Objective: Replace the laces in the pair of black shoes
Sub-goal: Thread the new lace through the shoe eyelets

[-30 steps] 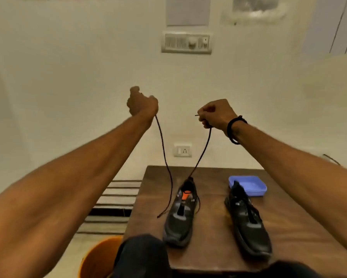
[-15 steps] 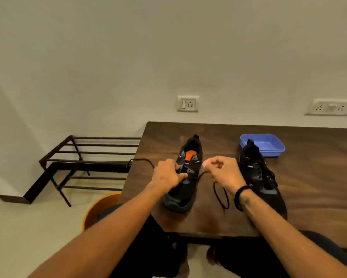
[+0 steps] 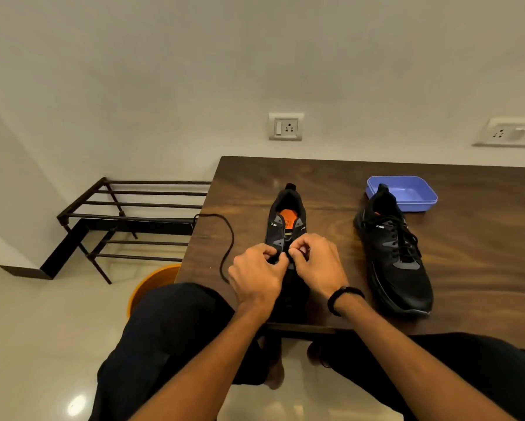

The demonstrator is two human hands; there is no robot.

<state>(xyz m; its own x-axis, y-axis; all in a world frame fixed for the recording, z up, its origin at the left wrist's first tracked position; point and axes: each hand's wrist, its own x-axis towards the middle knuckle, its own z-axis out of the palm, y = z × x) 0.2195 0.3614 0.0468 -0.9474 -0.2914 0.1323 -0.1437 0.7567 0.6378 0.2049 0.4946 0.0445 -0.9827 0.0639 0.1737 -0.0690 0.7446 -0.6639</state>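
- The front half of the left shoe [image 3: 288,220] is hidden under both hands, so the lower eyelets cannot be seen; only its heel, the open collar and an orange insole show.
- The left hand [image 3: 256,276] has its fingers curled together in a narrow pinch at the middle of the shoe. It seems to hold the black lace [image 3: 229,238] there, but the pinched part itself is too small to make out.
- The right hand [image 3: 314,264] has its fingers curled narrow too, and they meet the left fingers over the tongue. What it pinches is hidden behind the knuckles. A dark band sits on this wrist.
- The free part of the lace runs in a loop on the table [image 3: 467,268] to the left of the shoe, reaches the table's left edge, and its near end goes out of sight behind the left hand.
- The right shoe [image 3: 396,256] stands well apart to the right, fully laced, its toe toward the person.
- A blue tray [image 3: 413,192] lies behind the right shoe; the heel covers its near left corner.
- A black metal rack [image 3: 127,217] stands on the floor to the left, and an orange bucket [image 3: 152,284] is half hidden by the table and the person's knee.
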